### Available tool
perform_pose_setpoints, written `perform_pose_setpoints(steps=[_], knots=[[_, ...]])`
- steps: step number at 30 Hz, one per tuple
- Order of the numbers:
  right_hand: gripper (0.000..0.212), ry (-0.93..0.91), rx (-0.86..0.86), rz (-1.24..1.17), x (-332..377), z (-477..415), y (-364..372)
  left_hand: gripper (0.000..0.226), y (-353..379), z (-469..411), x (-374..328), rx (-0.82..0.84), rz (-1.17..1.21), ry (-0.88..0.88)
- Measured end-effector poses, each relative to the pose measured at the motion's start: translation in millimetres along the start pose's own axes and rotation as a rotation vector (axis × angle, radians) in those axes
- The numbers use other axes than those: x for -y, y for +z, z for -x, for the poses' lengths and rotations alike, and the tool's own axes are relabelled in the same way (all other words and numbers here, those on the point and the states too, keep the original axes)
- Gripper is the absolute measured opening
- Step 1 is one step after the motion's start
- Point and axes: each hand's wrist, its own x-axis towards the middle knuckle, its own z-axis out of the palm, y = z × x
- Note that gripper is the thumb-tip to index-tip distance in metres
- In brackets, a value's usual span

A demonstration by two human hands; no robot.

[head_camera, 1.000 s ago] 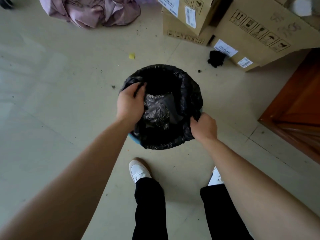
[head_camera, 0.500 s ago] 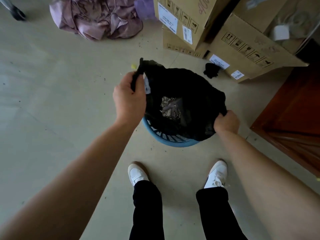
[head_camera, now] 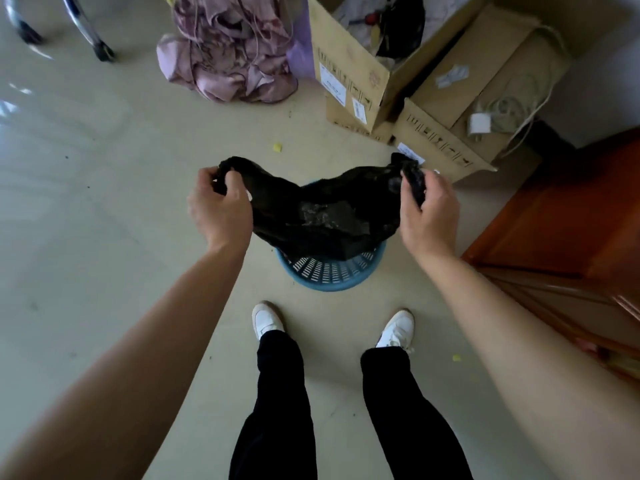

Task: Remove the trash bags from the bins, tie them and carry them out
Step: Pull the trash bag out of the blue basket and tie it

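Note:
A black trash bag (head_camera: pixel 322 220) hangs stretched between my two hands, its lower part still inside a round blue perforated bin (head_camera: pixel 329 271) on the floor. My left hand (head_camera: pixel 218 206) grips the bag's left top corner, bunched in the fingers. At the right, my right hand (head_camera: pixel 427 206) is closed on the other top corner. The bag's mouth sags open between them, showing crumpled dark contents.
Cardboard boxes (head_camera: pixel 360 74) stand behind the bin, one open, one with a charger and cable on it. A pink cloth heap (head_camera: pixel 232 53) lies at the back. Brown wooden furniture (head_camera: pixel 568 230) is on the right. Metal chair legs (head_camera: pixel 93 36) at top left. My white shoes (head_camera: pixel 266 320) stand near the bin.
Both hands have lifted the bag's rim off the bin and pulled it apart sideways; more of the blue bin shows. The view has tilted up.

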Motion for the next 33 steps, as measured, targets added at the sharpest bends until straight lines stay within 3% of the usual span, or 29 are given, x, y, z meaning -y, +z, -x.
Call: perform_pose_setpoints(steps=[4, 8, 14, 18, 23, 28, 33], knots=[[0.028, -0.039, 0.088, 0.017, 26, 1, -33, 0.016, -36, 31, -12, 0.101, -0.218, 0.032], [0.023, -0.066, 0.035, -0.138, 70, 8, -59, 0.016, -93, 40, -33, -0.175, -0.052, -0.078], [0.011, -0.211, 0.087, -0.253, 164, 50, -61, 0.010, -191, 66, -43, -0.331, 0.025, 0.085], [0.027, -0.217, 0.259, -0.160, 201, 89, -28, 0.018, -248, 56, -8, -0.156, -0.157, 0.070], [0.031, -0.056, 0.272, -0.033, 214, 148, 34, 0.023, -302, 15, 77, -0.101, -0.216, 0.033], [0.029, 0.073, 0.317, 0.079, 212, 204, 112, 0.015, -324, -17, 167, 0.183, -0.144, -0.123], [0.040, 0.163, 0.469, 0.149, 171, 237, 206, 0.030, -310, -42, 273, 0.231, -0.078, -0.300]])
